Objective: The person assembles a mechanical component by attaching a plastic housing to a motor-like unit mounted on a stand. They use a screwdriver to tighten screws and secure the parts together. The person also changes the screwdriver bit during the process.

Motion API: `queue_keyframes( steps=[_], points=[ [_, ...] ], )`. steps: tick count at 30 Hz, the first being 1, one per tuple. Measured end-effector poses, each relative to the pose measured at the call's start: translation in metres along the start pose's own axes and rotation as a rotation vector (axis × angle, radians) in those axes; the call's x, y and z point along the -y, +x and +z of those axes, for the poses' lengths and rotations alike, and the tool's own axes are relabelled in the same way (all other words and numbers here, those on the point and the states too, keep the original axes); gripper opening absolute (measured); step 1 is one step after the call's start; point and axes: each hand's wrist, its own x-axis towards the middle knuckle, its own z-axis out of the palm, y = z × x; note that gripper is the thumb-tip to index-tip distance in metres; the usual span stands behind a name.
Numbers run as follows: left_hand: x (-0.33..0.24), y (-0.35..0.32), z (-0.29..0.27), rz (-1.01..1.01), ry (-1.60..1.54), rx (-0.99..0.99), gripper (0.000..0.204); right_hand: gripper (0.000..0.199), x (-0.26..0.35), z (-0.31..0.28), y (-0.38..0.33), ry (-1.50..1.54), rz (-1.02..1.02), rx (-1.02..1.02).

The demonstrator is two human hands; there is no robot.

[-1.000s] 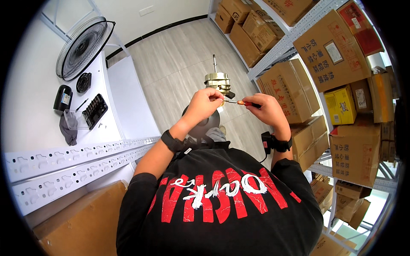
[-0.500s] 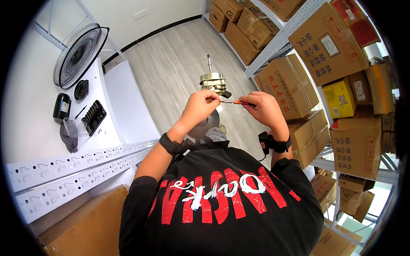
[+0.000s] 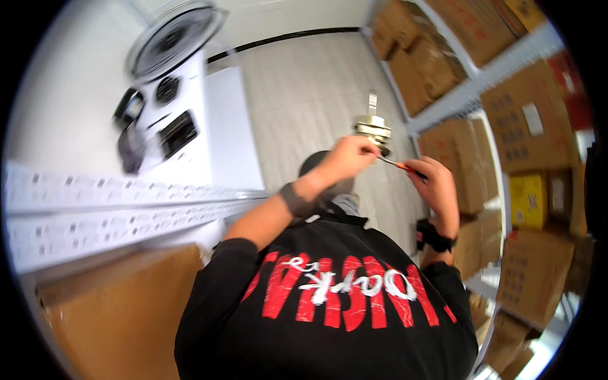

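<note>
Gleaming brass-coloured fan motor, shaft upright

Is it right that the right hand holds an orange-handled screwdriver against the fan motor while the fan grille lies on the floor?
Not quite. The head view shows the fan grille lying on the white table, not the floor. The rest holds: the right hand holds the orange-handled screwdriver against the fan motor, with the left hand at it.

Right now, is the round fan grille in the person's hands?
No, the fan grille lies on the white table far to the left, while the left hand and right hand hold a small motor and a screwdriver.
</note>
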Motion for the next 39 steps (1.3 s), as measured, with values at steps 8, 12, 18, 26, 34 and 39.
queue_keyframes(
  steps=[8, 12, 18, 26, 34, 39],
  points=[
    [-0.002, 0.000, 0.000, 0.058, 0.033, -0.033, 0.012, 0.025, 0.007, 0.001, 0.001, 0.113, 0.055, 0.046],
    [0.000, -0.001, -0.001, 0.037, -0.015, -0.046, 0.011, 0.024, 0.006, 0.002, 0.003, 0.126, 0.046, 0.049],
    [-0.001, 0.001, -0.001, 0.028, -0.010, -0.030, 0.009, 0.027, 0.006, 0.003, 0.003, 0.151, 0.070, 0.077],
    [-0.004, 0.000, -0.003, 0.015, -0.035, -0.027, 0.009, 0.023, 0.004, 0.005, 0.001, 0.160, 0.046, 0.089],
    [-0.004, 0.000, -0.001, 0.039, 0.069, -0.054, 0.012, 0.026, 0.007, 0.006, 0.002, 0.126, 0.021, 0.070],
    [0.004, 0.002, -0.001, 0.019, 0.014, -0.047, 0.012, 0.025, 0.012, 0.002, 0.001, 0.142, 0.070, 0.070]
  ],
)
